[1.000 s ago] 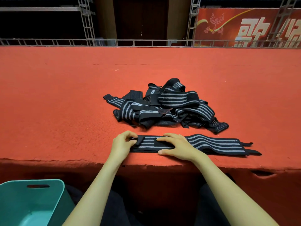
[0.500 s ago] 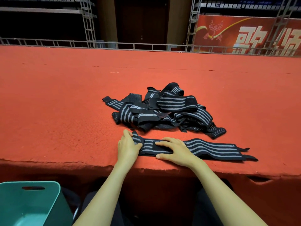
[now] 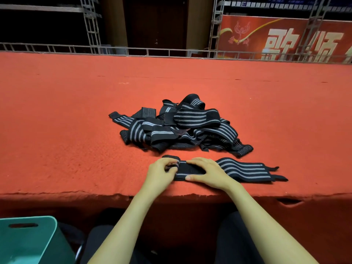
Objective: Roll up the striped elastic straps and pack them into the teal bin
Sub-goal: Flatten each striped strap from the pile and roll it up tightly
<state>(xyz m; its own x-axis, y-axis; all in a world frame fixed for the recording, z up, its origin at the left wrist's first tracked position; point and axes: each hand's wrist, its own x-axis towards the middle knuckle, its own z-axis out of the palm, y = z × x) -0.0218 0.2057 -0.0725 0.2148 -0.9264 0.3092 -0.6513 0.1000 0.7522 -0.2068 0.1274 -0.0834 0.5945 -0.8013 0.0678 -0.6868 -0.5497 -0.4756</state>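
Note:
One black strap with grey stripes (image 3: pixel 243 169) lies flat along the front edge of the red carpeted surface. My left hand (image 3: pixel 161 171) curls its fingers round the strap's left end, which is folded over into a small roll. My right hand (image 3: pixel 206 172) lies flat on the strap just to the right of that roll, fingers straight and pressing it down. Behind them sits a tangled pile of several more striped straps (image 3: pixel 181 126). The teal bin (image 3: pixel 28 239) stands below the surface at the bottom left, only partly in view.
The red carpeted surface (image 3: pixel 57 121) stretches wide to both sides and far back to a metal railing (image 3: pixel 152 52). Its frayed front edge runs just below my hands. My dark-clothed legs are under the edge.
My left hand has gone from resting beside the strap's end to curling round it and folding it over into a first small roll. My right hand has stayed flat on the strap.

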